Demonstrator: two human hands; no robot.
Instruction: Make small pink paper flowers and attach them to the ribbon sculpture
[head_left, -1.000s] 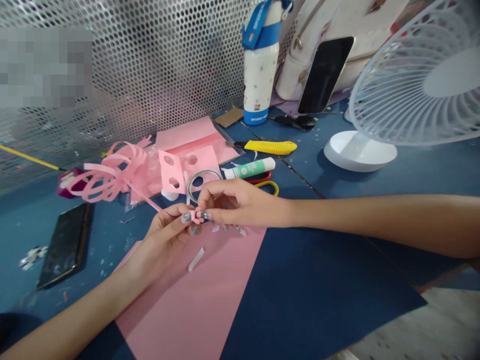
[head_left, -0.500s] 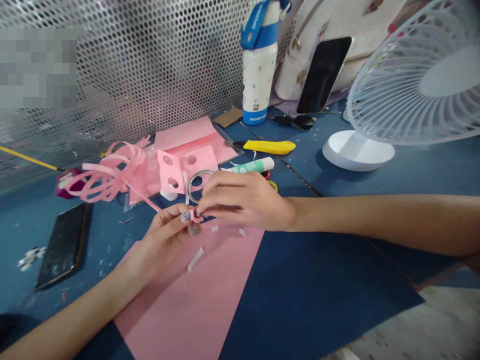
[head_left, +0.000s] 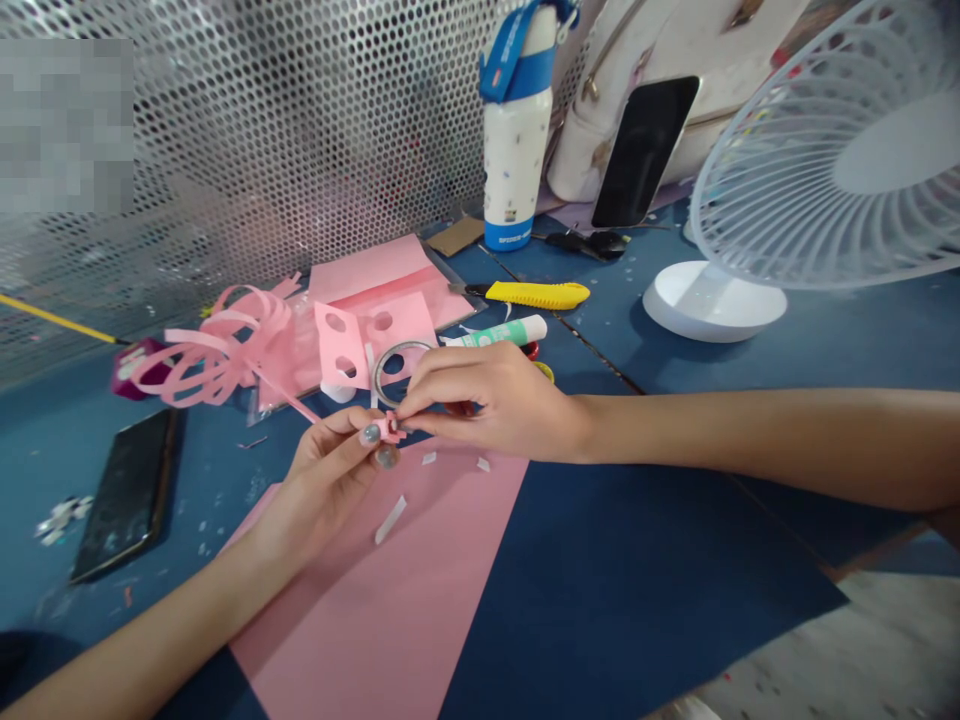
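A small folded pink paper piece [head_left: 389, 428] is pinched between the thumb and fingers of my left hand [head_left: 330, 465]. From it a thin pink strip [head_left: 298, 403] runs up toward a bundle of looped pink strips [head_left: 232, 345]. My right hand [head_left: 499, 405] has its fingertips pressed together at the right end of the small piece, touching it. Below both hands lies a pink sheet [head_left: 390, 600] with a white strip [head_left: 391, 519] and small white scraps on it. Just behind my right fingers is a tape roll [head_left: 381, 378].
A glue stick [head_left: 517, 331], yellow cutter [head_left: 538, 294] and pink paper with holes [head_left: 337, 345] lie behind my hands. A bottle [head_left: 516, 160] and an upright phone [head_left: 645, 150] stand behind; a white fan [head_left: 716, 300] is at right, another phone [head_left: 127, 490] at left.
My right fingertips have shifted slightly at the small piece, and its dark inner opening shows more. My left hand has barely moved. The view has shifted a little.
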